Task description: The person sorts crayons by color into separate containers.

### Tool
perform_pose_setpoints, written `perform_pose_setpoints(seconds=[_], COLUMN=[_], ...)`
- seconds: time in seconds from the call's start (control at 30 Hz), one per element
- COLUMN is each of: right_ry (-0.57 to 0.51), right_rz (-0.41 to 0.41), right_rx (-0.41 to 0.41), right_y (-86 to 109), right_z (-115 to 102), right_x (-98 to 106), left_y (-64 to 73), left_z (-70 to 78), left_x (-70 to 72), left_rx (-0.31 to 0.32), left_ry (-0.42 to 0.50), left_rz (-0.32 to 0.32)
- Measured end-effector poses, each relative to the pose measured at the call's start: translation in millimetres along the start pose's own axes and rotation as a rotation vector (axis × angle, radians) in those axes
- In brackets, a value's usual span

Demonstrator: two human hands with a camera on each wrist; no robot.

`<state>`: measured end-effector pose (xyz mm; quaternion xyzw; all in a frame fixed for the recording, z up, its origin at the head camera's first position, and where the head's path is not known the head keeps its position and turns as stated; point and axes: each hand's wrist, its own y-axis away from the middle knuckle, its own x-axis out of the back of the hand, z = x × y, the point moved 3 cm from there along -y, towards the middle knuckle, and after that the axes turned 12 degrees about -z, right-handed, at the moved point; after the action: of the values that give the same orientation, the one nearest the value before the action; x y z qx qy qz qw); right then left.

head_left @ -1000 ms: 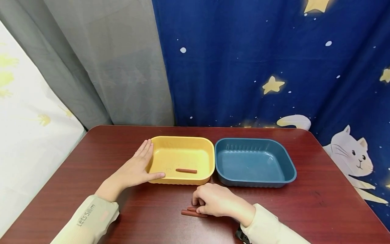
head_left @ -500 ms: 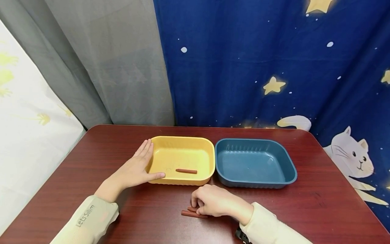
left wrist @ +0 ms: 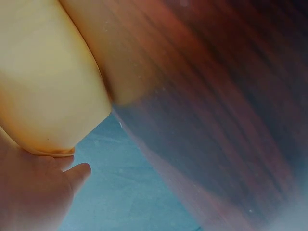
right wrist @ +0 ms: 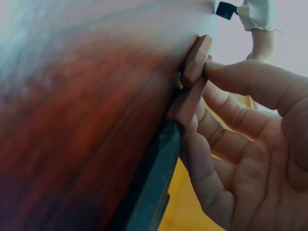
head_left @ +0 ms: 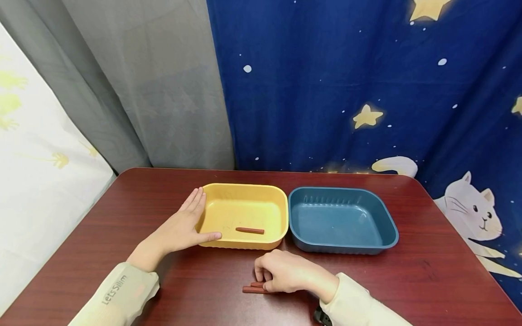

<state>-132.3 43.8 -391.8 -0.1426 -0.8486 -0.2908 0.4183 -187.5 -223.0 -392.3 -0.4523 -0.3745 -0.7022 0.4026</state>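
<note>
Right hand (head_left: 287,271): thumb and bent fingers pinch at the far stick (head_left: 257,285), one of two short brown sticks lying side by side on the table (head_left: 195,280), in front of the yellow tray (head_left: 244,243). The near stick (head_left: 252,290) lies right along it on the person's side, close to the thumb tip; can't tell if it's gripped too. Right wrist view has the thumb at one end of the pair, other fingers curled on the tray side, yellow showing behind them.

Left hand (head_left: 183,226): fingers straight and close together, laid against the left end of the yellow tray; thumb stretched out apart, over the front rim. Left wrist view: hand at the tray's wall, mostly cut off by the edge.

A third stick (head_left: 250,230) lies flat inside the yellow tray, near the front wall, roughly parallel to it. Blue tray (head_left: 342,248) sits just beside the yellow one, on the right.

Both sleeves cream, left sleeve (head_left: 118,292) with lettering; dark wristband (head_left: 322,315) by the right cuff. Behind the table: grey curtain (head_left: 163,81) and blue curtain (head_left: 306,81) with stars and a cat (head_left: 473,208); white cloth (head_left: 41,217) at left.
</note>
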Motion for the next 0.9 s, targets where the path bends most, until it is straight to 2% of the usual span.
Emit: perform_pose_setpoints(seconds=[0.17,0.43,0.63,0.9], right_ry=[-0.026,-0.134,-0.159,-0.146], right_rz=[0.009,0.035,0.057,0.124], right_rx=[0.024,0.049,0.086,0.149], right_y=[0.0,1.8,3.8,8.9], right_z=[1.4,1.7,0.6,-3.5], right_x=[0.8,2.7,4.5,8.0], left_y=[-0.3,0.0,0.1,0.3], left_z=[-0.2,0.7,0.9,1.3], left_x=[0.9,1.0,0.7,0.9], left_rx=[-0.006,-0.006,-0.005,-0.003], left_ry=[0.004,0.008,0.008,0.001], left_rz=[-0.001,-0.004,-0.001,0.008])
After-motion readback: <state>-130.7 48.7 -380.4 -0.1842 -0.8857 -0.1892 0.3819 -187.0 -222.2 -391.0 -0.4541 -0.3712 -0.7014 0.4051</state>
